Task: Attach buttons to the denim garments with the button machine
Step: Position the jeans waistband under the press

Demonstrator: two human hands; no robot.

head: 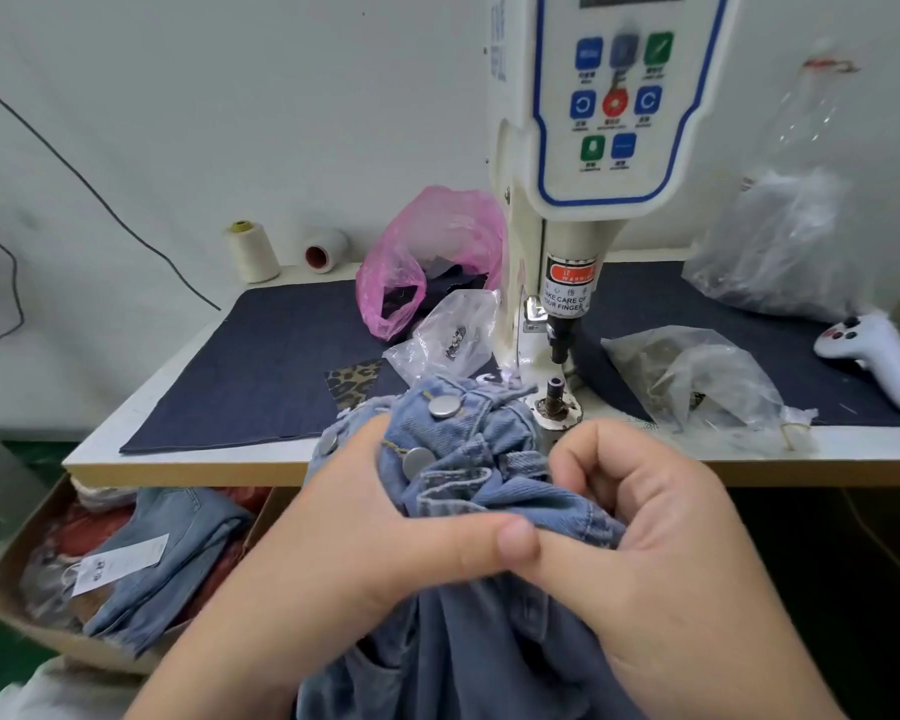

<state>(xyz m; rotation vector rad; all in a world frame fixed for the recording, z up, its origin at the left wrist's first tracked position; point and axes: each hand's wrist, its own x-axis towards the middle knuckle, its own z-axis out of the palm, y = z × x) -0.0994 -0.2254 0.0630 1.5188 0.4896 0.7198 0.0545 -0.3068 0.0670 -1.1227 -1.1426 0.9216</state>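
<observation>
A bunched light-blue denim garment [468, 449] lies at the table's front edge, just left of the button machine's lower die [556, 394]. Silver buttons show on it, one near the top [444, 406] and one lower [418, 461]. My left hand [365, 527] grips the denim from the left, its thumb laid across the fabric. My right hand [655, 522] has its fingers curled into the denim from the right, just below the die. The white button machine [593, 148] stands behind, its punch [559, 337] raised above the die.
On the table's dark cloth [261, 366] lie clear plastic bags of parts [450, 337] [697, 376], a pink bag [427, 257], two thread cones [253, 251] and a white controller [876, 350]. A cardboard box of denim pieces [141, 569] sits low on the left.
</observation>
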